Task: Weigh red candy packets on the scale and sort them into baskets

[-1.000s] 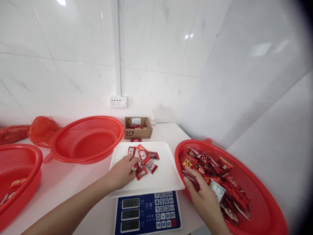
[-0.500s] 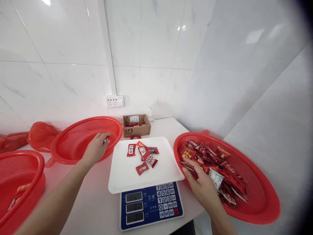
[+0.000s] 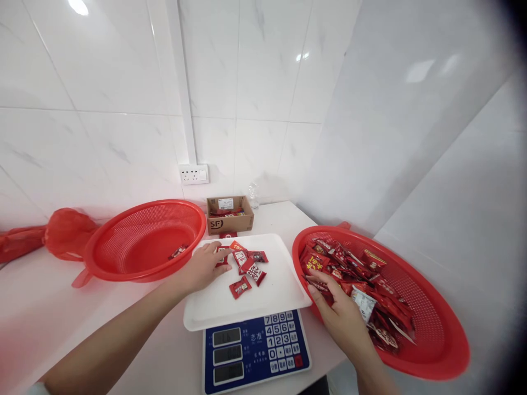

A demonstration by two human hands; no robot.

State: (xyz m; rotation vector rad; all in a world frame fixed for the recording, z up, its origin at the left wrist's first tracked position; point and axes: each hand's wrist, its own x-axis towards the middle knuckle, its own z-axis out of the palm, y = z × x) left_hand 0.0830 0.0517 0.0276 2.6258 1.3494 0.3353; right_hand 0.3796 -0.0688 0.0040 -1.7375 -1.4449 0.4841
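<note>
My left hand (image 3: 208, 266) is over the left part of the white scale tray (image 3: 267, 302), fingers apart around a red packet (image 3: 222, 255) that they partly cover. Several other red packets (image 3: 254, 270) lie on the tray beside it. My right hand (image 3: 337, 307) rests at the near left rim of the right red basket (image 3: 440, 307), which holds many red packets and a silver one (image 3: 364, 300). Its curled fingers are round a red packet (image 3: 319, 285). A single red packet (image 3: 178, 252) lies in the left red basket (image 3: 144, 241).
Below the tray is the blue scale keypad (image 3: 257, 351). Behind it stands a cardboard box (image 3: 230, 222) with packets inside, next to a clear plastic item (image 3: 253, 196). A red bag (image 3: 69, 233) lies at the far left. A socket (image 3: 194, 174) is on the wall.
My left hand has moved right from the left basket to the tray, and the packet it held now lies in that basket. My right hand has barely moved. The view has shifted slightly.
</note>
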